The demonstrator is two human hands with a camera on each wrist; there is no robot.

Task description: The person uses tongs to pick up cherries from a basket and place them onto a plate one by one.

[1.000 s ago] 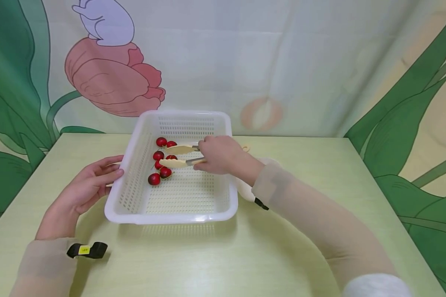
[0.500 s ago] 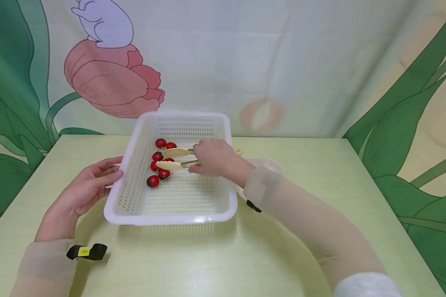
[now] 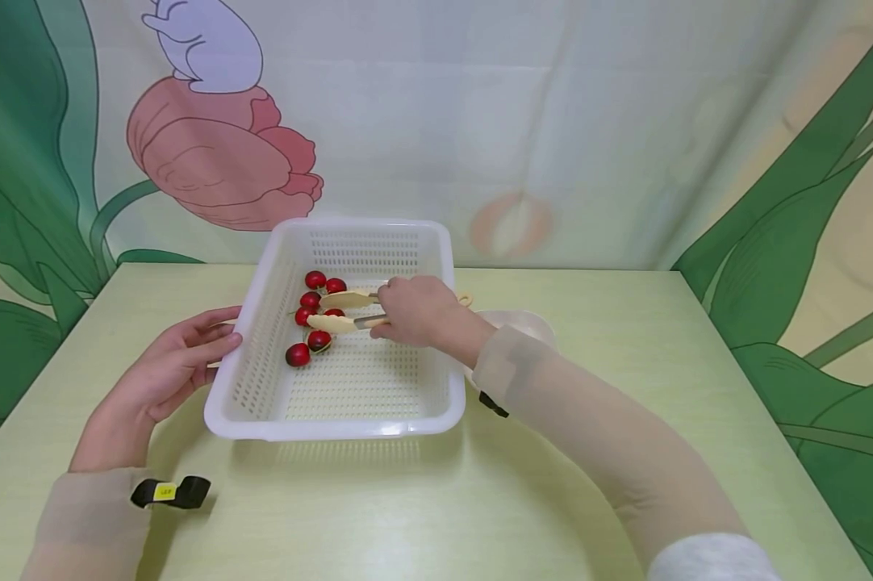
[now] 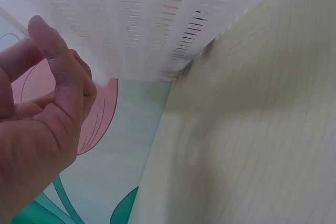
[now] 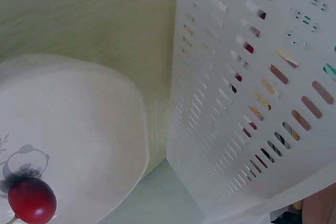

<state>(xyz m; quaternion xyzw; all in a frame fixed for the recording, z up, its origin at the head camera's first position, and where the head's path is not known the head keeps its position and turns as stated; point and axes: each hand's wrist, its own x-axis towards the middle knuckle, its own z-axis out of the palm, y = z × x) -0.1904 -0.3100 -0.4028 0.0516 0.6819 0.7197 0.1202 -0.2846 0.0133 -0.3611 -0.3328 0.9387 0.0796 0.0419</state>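
A white slotted plastic basket point(image 3: 367, 428) stands on the table, holding several red cherries point(image 3: 298, 354) toward its left side. My left hand point(image 3: 178, 359) holds its left rim, with the thumb on the rim and the fingers at its outer side. Reaching over the right rim, my right hand point(image 3: 418, 308) grips a pair of tongs point(image 3: 332, 323) with cream scalloped tips and metal arms. The tips point left, apart, with a cherry point(image 3: 334, 313) partly visible between them. In the right wrist view, my right hand point(image 5: 321, 205) shows only at the lower right edge.
Right of the basket, partly behind my right forearm, lies a white plate point(image 5: 84, 129) with a printed animal face. A single cherry point(image 5: 32, 200) sits on it. A printed cloth point(image 3: 611, 145) hangs behind the pale table point(image 3: 378, 516).
My right hand and the tongs have shifted slightly left and down, then held nearly still. Some cherries near the tips have moved a little. My left hand and the basket stay put.
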